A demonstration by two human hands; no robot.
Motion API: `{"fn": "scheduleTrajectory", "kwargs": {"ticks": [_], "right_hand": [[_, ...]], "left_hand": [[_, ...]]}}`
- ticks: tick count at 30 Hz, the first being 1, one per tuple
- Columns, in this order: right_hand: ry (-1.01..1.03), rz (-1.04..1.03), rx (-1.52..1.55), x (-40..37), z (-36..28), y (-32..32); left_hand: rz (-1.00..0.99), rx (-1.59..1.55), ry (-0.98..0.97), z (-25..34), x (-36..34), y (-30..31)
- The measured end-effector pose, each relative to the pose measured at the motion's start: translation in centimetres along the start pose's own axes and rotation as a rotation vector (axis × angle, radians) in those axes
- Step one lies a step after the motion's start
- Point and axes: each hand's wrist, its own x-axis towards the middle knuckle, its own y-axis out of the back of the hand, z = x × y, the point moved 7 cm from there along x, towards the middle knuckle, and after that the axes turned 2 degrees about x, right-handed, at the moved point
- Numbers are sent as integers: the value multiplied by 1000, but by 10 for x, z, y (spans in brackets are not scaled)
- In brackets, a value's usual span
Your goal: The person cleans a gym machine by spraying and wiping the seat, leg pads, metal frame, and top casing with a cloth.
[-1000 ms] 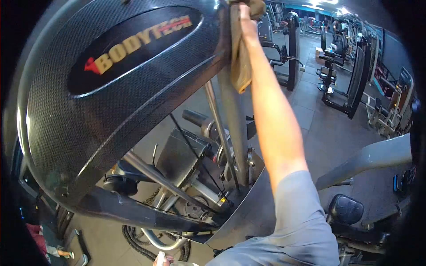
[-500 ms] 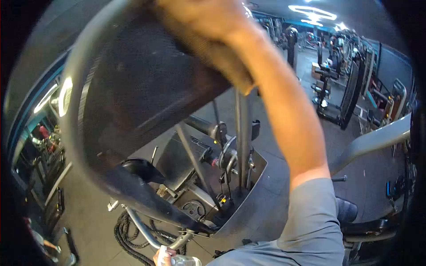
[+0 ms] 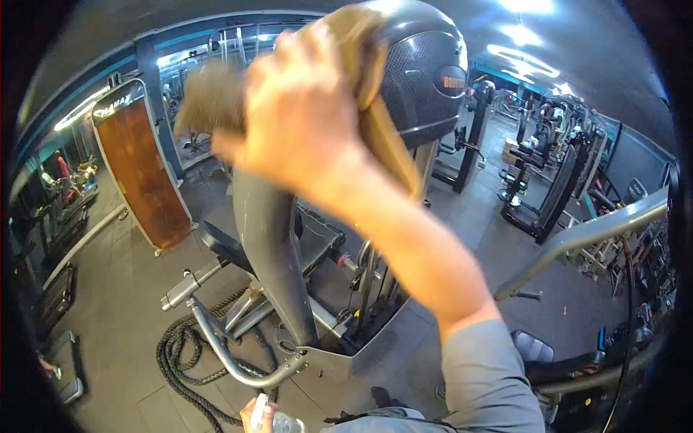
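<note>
1. Head view: the right hand (image 3: 303, 115) is raised high, fingers clenched on a brown cloth (image 3: 209, 94). It presses the cloth against the upper left edge of a gym machine's dark, weave-patterned shroud (image 3: 422, 72).
2. The cloth is blurred. One part bunches left of the knuckles and a longer flap hangs down past the wrist, along the shroud's lower left edge.
3. On the shroud's right side sits an oval badge (image 3: 453, 81) with red and yellow letters, too small to read in full.
4. The left hand (image 3: 254, 416) shows at the bottom edge of the picture, closed around a small clear bottle (image 3: 280, 424) with a white top.
5. A grey sleeve (image 3: 491, 382) covers the right upper arm.
6. Below the shroud, the machine's grey column (image 3: 271, 238) runs down to its base, where a bent steel tube (image 3: 224, 346) curves outward.
7. A thick black rope (image 3: 184, 353) lies coiled on the floor just beside that tube.
8. To the left stands an orange panel (image 3: 148, 173). The sign along its top edge ends in "AMAX".
</note>
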Motion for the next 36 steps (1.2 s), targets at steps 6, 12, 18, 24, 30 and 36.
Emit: {"fn": "scheduleTrajectory", "kwargs": {"ticks": [6, 12, 18, 24, 30, 36], "right_hand": [[280, 387, 50, -98, -51, -34], [103, 615, 333, -35, 84, 19], [-762, 218, 62, 22, 209, 27], [-97, 565, 167, -34, 14, 6], [559, 7, 36, -163, -128, -92], [437, 301, -51, -40, -46, -8]], "left_hand": [[-106, 18, -129, 9, -16, 2], [-39, -10, -50, -21, -57, 21], [68, -52, 50, -29, -83, 39], [-42, 26, -14, -17, -75, 34], [-86, 51, -158, -17, -64, 16], [-2, 29, -88, -26, -78, 28]]}}
